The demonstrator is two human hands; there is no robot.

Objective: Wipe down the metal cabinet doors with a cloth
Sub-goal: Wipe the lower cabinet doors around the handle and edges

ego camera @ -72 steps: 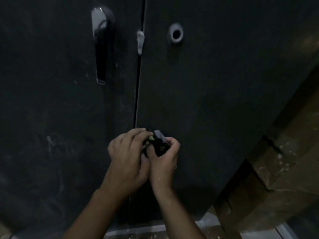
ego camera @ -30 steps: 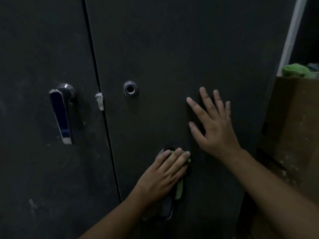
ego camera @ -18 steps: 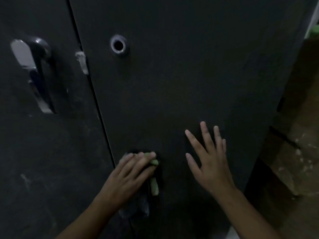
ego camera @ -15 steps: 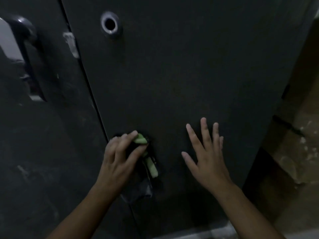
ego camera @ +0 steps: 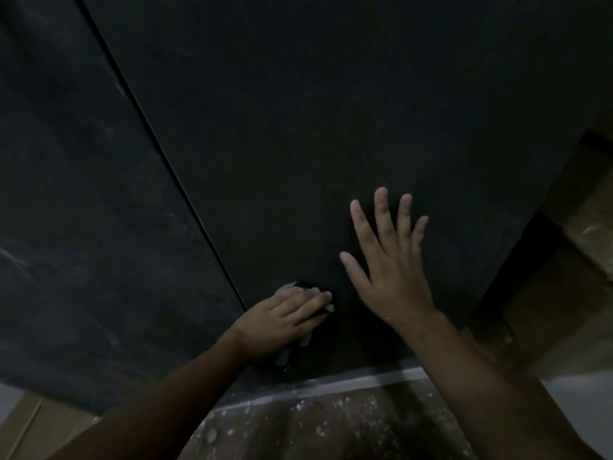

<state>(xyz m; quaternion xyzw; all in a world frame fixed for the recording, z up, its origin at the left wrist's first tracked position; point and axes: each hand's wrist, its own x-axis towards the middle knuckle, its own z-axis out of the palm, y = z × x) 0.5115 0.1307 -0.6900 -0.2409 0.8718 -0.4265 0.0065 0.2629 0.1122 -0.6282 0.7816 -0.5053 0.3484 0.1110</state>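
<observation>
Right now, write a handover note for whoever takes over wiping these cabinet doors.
Left hand: flat on the cloth, pressing it low on the right door, beside the seam.
Right hand: fingers spread, flat on that door, holding nothing.
Done: right door looks evenly dark, though dim light hides detail.
Left: left door shows pale smears; wipe it.

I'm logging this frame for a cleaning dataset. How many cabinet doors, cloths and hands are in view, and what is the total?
Cabinet doors: 2, the left door and the right door
Cloths: 1, the cloth under the left hand
Hands: 2, that left hand and the right hand, flat on the right door
Total: 5
</observation>
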